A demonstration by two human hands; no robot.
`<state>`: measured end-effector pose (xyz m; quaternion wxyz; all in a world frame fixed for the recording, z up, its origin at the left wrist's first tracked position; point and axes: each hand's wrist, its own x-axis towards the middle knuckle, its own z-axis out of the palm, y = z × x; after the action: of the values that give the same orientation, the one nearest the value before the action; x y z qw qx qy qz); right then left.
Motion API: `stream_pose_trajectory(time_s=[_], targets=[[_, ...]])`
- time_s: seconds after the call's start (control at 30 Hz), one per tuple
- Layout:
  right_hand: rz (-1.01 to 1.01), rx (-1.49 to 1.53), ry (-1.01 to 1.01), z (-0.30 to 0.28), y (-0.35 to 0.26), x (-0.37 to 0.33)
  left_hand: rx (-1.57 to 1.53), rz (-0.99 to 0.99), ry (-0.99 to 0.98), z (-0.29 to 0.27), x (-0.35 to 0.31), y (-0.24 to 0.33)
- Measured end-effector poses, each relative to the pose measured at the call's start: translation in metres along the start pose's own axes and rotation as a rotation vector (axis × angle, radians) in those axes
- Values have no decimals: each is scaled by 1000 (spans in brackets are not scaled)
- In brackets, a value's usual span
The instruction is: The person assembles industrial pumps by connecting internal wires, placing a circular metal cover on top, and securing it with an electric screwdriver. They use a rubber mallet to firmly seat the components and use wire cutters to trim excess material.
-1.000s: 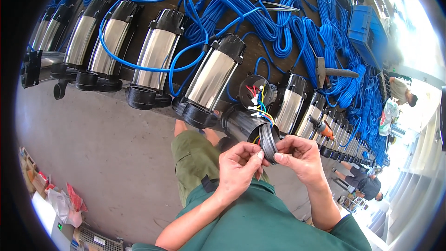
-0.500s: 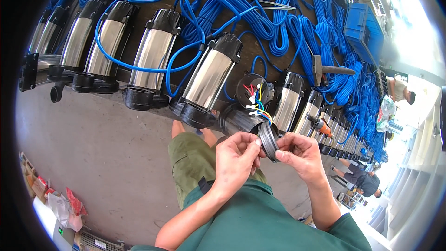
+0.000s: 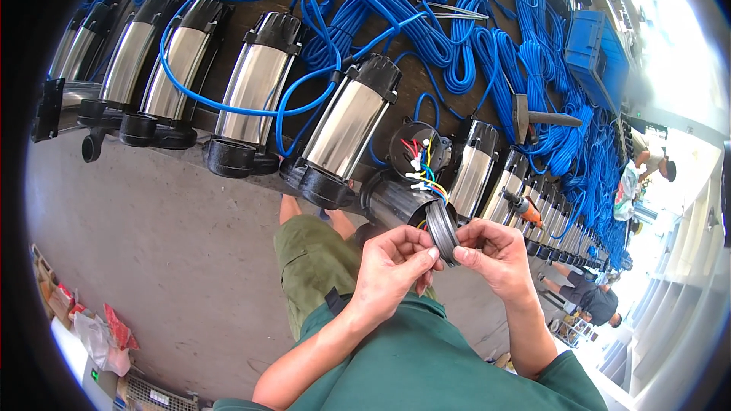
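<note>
My left hand (image 3: 397,260) and my right hand (image 3: 495,253) pinch a dark grey ridged ring (image 3: 441,230) between thumbs and fingers, one hand on each side. Whether it is one part or several rings stacked, I cannot tell. It sits at the near, open end of a metal pump casing (image 3: 392,202) lying at the bench edge; the join is partly hidden. Red, yellow, blue and white wires (image 3: 426,175) with white connectors run between the casing and a round black cover (image 3: 406,149) just beyond.
Steel pumps with black ends, such as a large one (image 3: 346,133), line the bench edge both ways. Blue cable coils (image 3: 381,11) cover the bench behind. A hammer (image 3: 542,117), an orange power tool (image 3: 525,209) and a blue crate (image 3: 595,53) lie rightward. Two people are at far right.
My left thumb and fingers have shifted slightly right and down along the ring. The ring has turned a little, and my right hand keeps almost the same place.
</note>
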<state>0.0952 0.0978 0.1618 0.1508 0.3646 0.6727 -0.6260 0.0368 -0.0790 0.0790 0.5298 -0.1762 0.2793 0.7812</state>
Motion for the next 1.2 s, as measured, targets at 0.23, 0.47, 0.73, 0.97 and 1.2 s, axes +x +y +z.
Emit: stream_pose_trajectory(time_s=[0.23,0.47,0.73,0.97,1.2], targets=[[-228,-295,13,-2,0,2,-22,-4,-26,-2,-1,-1],[-373,-488,77,-2,-8,2,-53,-3,9,-2,0,-5],[-511,-439,214,2,16,-9,200,44,114,8,-7,4],[-653,-518,326,20,33,-18,426,40,186,12,-1,21],[-694,-441,322,15,39,-21,457,72,228,4,14,23]])
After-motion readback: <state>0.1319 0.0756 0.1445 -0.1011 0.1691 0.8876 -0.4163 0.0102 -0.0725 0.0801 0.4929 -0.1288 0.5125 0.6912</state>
